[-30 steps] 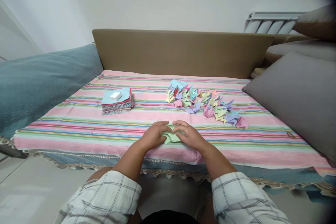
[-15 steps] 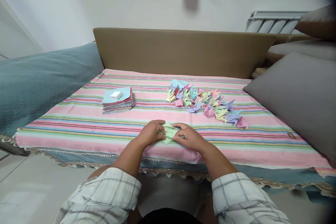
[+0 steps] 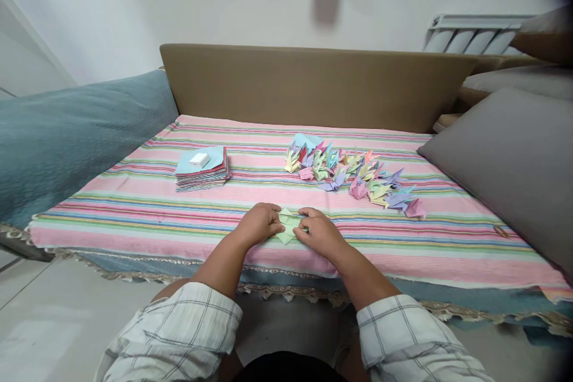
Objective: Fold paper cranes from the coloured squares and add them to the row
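A light green sheet of origami paper (image 3: pixel 287 225), partly folded, lies on the striped cloth near the seat's front edge. My left hand (image 3: pixel 259 224) grips its left side, thumb and fingers closed on it. On the opposite side my right hand (image 3: pixel 320 231) pinches the paper the same way. Pointed corners of the paper show between the hands, above and below; its side edges are hidden under my fingers.
Many folded paper cranes (image 3: pixel 353 173) cluster beyond my right hand. A stack of coloured paper (image 3: pixel 203 176) with a white block (image 3: pixel 199 160) on top sits back left. A grey cushion (image 3: pixel 505 173) leans at right; a blue armrest (image 3: pixel 85 137) bounds the left.
My fingers have shifted slightly on the green paper, and its outline between my hands looks narrower. The view has tilted a little.
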The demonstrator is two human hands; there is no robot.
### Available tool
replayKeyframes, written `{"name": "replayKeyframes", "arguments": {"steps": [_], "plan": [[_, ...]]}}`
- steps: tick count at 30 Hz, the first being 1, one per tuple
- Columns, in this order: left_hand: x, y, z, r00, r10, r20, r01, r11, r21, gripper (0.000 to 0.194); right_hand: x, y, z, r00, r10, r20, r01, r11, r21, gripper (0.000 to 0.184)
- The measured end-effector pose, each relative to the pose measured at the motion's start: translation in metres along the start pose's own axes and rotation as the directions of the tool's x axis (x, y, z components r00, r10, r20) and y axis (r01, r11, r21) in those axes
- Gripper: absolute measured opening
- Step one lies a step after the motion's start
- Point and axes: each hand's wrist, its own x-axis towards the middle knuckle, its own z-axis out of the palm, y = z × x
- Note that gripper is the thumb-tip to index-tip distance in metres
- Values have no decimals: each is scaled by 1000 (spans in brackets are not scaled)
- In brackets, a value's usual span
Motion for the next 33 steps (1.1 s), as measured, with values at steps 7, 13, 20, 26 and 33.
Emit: {"name": "replayKeyframes", "arguments": {"steps": [7,13,20,26,33], "plan": [[2,6,1,999,18,-27,-14,990,144,11,2,-3,5,1000,6,-15,-8,994,-108,17],[-1,10,4,999,-7,-51,18,975,222,10,2,-5,8,1000,-10,-9,8,986,-164,17],[-9,7,5,982,-98,-159,129,972,198,14,2,-7,8,1000,4,1,-4,985,-174,15],[-14,-4,8,966,-175,-192,197,975,103,14,2,-7,7,1000,10,0,-9,978,-210,15],[-19,-8,-6,921,-322,-221,351,930,108,5,2,-7,7,1000,2,1,-2,971,-240,17]]}}
